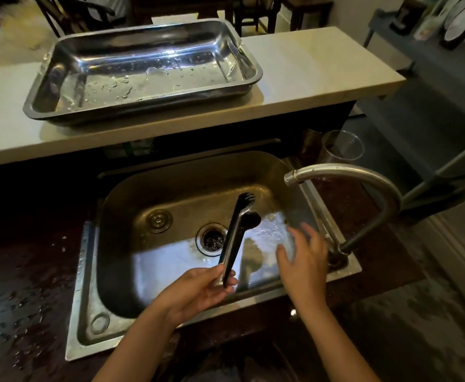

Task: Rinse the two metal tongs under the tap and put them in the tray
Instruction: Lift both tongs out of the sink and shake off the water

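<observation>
My left hand (201,290) grips the handle end of metal tongs (236,232) and holds them over the steel sink (93,271), their forked tips pointing away toward the far wall of the basin. My right hand (303,257) hovers open, fingers spread, over the right side of the basin near the base of the tap (344,172). The tap's spout ends above the right part of the basin; I cannot tell whether water runs from it. A steel tray (46,103) with water drops inside sits on the raised white counter behind the sink. I see only one pair of tongs.
A clear plastic cup (344,147) stands behind the tap. The dark counter (18,285) to the left of the sink is wet with drops. The drain (212,239) lies in the middle of the basin. Chairs stand beyond the white counter (308,75).
</observation>
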Demonstrator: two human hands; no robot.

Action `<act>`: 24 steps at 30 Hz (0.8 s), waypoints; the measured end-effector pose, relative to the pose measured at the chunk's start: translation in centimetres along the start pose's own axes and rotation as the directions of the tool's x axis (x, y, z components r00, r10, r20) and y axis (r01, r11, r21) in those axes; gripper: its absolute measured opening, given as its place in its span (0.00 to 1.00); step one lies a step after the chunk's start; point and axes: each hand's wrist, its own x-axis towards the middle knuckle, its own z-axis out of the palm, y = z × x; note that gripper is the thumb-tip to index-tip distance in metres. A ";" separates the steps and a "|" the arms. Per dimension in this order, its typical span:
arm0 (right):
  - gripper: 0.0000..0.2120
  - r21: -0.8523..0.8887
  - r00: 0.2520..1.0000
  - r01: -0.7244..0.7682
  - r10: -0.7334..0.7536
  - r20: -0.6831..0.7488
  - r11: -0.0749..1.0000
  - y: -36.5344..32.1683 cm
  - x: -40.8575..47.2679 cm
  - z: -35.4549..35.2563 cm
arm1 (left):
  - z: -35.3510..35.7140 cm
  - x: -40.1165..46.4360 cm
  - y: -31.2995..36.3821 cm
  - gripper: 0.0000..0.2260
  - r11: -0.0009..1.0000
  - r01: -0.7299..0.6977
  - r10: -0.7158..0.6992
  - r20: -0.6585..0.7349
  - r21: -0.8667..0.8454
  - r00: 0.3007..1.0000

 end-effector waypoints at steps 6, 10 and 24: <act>0.12 0.513 0.556 -0.806 0.082 0.827 0.297 -4.3 1.4 3.4 | 0.8 -1.0 0.0 0.12 0.947 -0.027 0.056 0.081 -0.321 0.995; 0.07 0.577 0.613 -0.736 -0.013 0.790 0.353 -5.1 2.3 4.2 | -0.3 -2.0 0.1 0.14 0.970 -0.038 0.071 0.127 -0.241 0.989; 0.08 0.349 0.496 -0.735 0.111 0.861 0.581 -6.9 2.8 5.7 | -3.4 1.3 4.6 0.06 0.989 0.007 0.040 -0.315 0.147 0.948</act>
